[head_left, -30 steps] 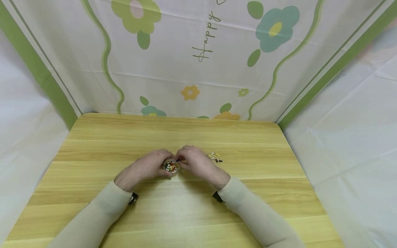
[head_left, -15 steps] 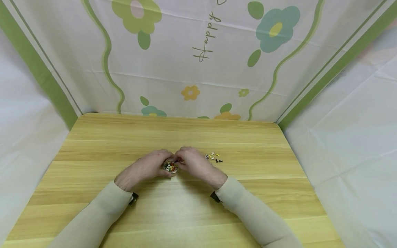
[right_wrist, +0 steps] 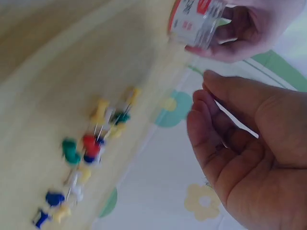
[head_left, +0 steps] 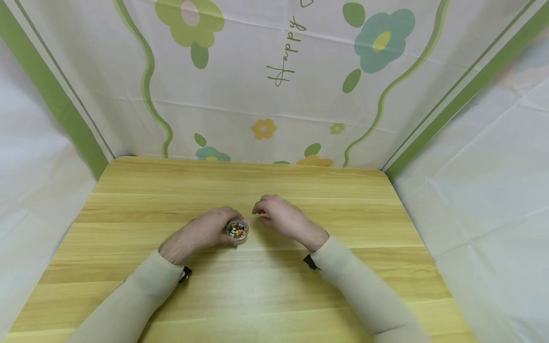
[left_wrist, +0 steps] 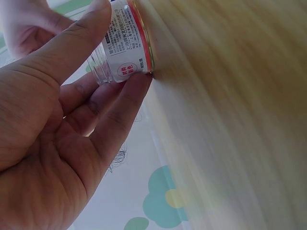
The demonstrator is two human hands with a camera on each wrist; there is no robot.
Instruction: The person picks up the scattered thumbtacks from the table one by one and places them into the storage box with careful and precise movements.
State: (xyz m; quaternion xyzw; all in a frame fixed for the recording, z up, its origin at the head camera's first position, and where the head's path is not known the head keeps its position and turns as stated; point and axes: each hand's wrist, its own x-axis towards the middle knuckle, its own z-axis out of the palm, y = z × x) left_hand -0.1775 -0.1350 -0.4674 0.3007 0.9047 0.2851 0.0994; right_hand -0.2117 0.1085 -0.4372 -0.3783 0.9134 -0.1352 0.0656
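Note:
In the head view, my left hand (head_left: 203, 234) grips a small clear round jar (head_left: 237, 230) that stands on the table with multicoloured push pins inside. The left wrist view has the same jar (left_wrist: 122, 43) with a white and red printed label, thumb on one side and fingers on the other. My right hand (head_left: 285, 220) is just to the right of the jar, not touching it. Its fingers are loosely bent, and the right wrist view shows nothing between the fingertips. Several loose push pins (right_wrist: 88, 146), blurred there, lie on the table beside this hand; in the head view it hides them.
The wooden table (head_left: 240, 295) has a rounded far edge. Behind it hangs a white cloth (head_left: 240, 76) with printed flowers, and more white cloth closes off both sides.
My right hand has pulled back from the jar's mouth, moving right and slightly away from me. The dark pin it held earlier is no longer seen in its fingers. My left hand stays put.

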